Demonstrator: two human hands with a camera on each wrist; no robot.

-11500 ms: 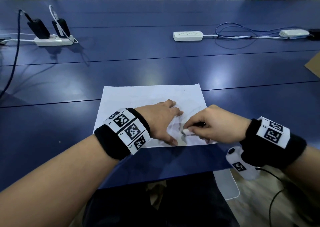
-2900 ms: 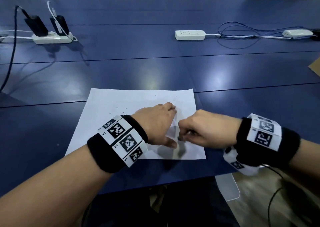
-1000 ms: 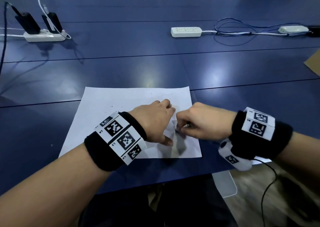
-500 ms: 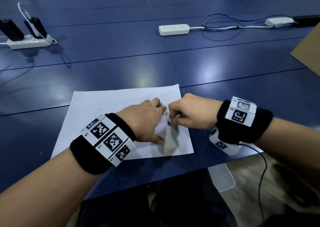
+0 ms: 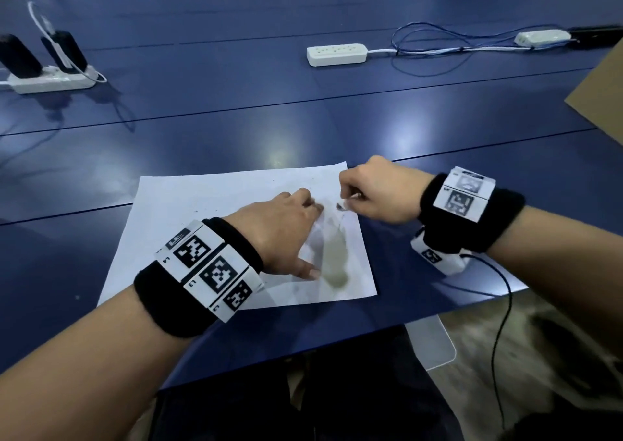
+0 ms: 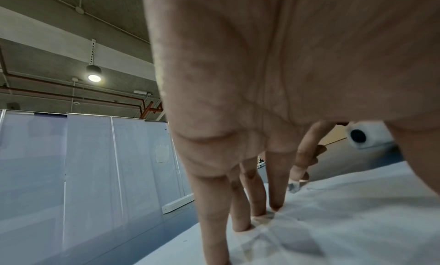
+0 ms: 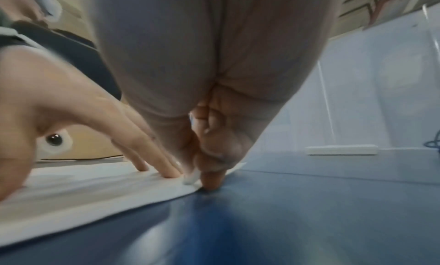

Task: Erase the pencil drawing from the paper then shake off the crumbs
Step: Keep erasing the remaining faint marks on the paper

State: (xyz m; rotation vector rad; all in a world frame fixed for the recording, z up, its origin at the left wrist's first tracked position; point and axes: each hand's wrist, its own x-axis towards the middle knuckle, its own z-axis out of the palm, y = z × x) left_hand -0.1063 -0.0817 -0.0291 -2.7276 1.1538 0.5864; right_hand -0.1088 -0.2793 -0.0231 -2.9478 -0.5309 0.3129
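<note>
Since half a second ago, the right hand (image 5: 377,192) has slid toward the far right corner of the white paper sheet (image 5: 188,204).

Its fingers (image 7: 212,176) are curled tight, pinching a small white eraser (image 7: 191,176) against the sheet's right edge on the blue worktop (image 5: 236,120). Just left, the left hand (image 5: 279,235) presses flat, fingers (image 6: 276,193) straight and spread, pinning the paper. A grey smudge (image 5: 333,258) lies nearer the person, so remaining rubbing likely runs back along that line.
</note>
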